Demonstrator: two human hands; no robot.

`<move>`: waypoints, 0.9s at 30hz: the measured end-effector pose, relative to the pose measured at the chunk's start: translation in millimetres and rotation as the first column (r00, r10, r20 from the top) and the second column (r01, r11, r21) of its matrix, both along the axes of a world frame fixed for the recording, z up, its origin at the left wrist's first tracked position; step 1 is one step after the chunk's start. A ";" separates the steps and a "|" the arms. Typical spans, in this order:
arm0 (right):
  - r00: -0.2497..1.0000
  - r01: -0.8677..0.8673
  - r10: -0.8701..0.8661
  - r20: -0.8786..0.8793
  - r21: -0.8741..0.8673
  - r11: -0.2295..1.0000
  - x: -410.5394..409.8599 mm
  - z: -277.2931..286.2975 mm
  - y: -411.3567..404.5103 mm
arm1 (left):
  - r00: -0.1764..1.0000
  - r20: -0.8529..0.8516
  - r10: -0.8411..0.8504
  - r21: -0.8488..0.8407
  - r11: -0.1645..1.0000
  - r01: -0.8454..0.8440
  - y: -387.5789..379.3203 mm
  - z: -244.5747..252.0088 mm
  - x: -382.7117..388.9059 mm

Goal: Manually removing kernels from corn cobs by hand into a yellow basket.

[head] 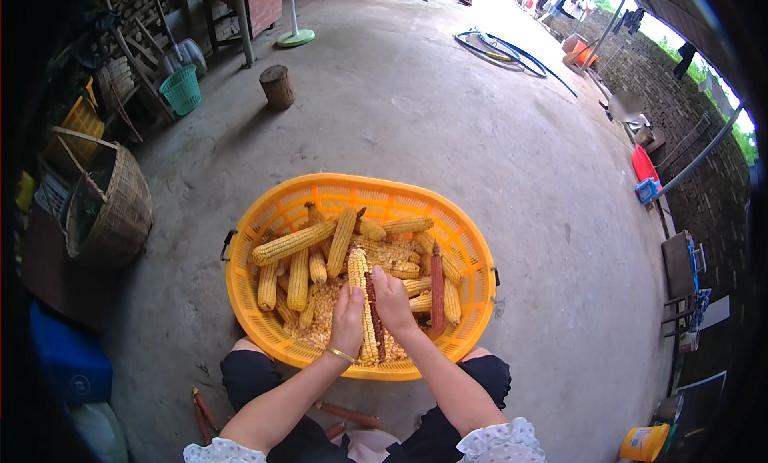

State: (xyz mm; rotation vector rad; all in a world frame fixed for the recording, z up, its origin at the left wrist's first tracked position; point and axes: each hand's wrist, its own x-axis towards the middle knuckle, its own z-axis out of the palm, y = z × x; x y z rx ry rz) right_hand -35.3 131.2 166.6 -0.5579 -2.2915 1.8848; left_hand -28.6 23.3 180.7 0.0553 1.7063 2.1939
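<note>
A yellow plastic basket [474, 235] stands before me, holding several dried corn cobs [294, 242] and loose corn kernels [324, 307]. My left hand [349, 319] is closed around the left side of a yellow corn cob [362, 283], held lengthwise over the basket's near half. My right hand [391, 301] grips from the right, its thumb near the cob's upper part. Between the hands, against the yellow cob, lies a dark red stripped corncob [376, 319]; whether it is a separate cob is partly hidden by my fingers. Another red stripped cob [437, 289] rests on the corn at the right.
Stripped red cobs [348, 414] lie on the concrete floor by my legs. A wicker basket [120, 211] and a blue container [72, 355] are at the left. Beyond stand a wood stump [278, 87] and a green basket [181, 91]; a coiled hose [510, 52] lies farther off.
</note>
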 end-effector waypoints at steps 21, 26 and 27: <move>0.998 -0.025 0.008 -0.062 -0.280 0.960 26.7 14.9 10.4 | 0.991 -0.017 -0.134 0.010 0.991 0.134 -6.6 14.1 40.8; 1.000 -0.025 0.025 -0.002 -0.124 0.992 25.2 -15.6 14.6 | 0.987 -0.077 -0.144 -0.007 0.990 0.144 -2.8 15.5 45.7; 1.000 -0.022 0.023 0.004 -0.129 0.991 24.3 -11.3 13.0 | 0.992 -0.032 -0.121 0.012 0.993 0.122 -3.3 17.6 44.7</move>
